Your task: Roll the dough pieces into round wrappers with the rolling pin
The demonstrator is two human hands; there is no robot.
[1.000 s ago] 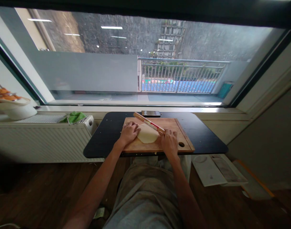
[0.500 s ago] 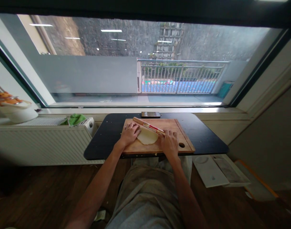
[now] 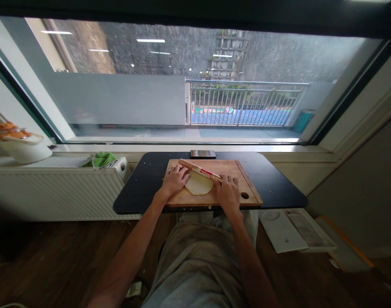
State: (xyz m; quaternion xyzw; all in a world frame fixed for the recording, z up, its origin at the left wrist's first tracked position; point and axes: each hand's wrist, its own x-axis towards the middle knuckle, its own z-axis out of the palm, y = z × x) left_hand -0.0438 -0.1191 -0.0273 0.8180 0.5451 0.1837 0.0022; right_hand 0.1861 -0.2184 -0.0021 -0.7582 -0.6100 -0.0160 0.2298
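A flat round sheet of dough (image 3: 199, 185) lies on the wooden cutting board (image 3: 189, 201). Slanting across its far edge is a rolling pin (image 3: 200, 170) with red and white printing, its left end farther from me. My right hand (image 3: 227, 190) grips the near right end of the pin, fingers curled over it. My left hand (image 3: 175, 179) rests with fingers stretched out at the dough's left edge, close to the pin's far end. Its fingertips touch the dough's edge or the board; I cannot tell which.
The board sits on a black table (image 3: 278, 188); a phone (image 3: 203, 154) lies at its back edge. Left of it stand a white radiator (image 3: 60, 192) with a green cloth (image 3: 103, 160) and a white bucket (image 3: 24, 149). An open white box (image 3: 283, 231) lies low on the right.
The pin has turned very slightly about its axis, its printing showing differently. Hands and dough stay almost in the same place; the view has shifted a little.
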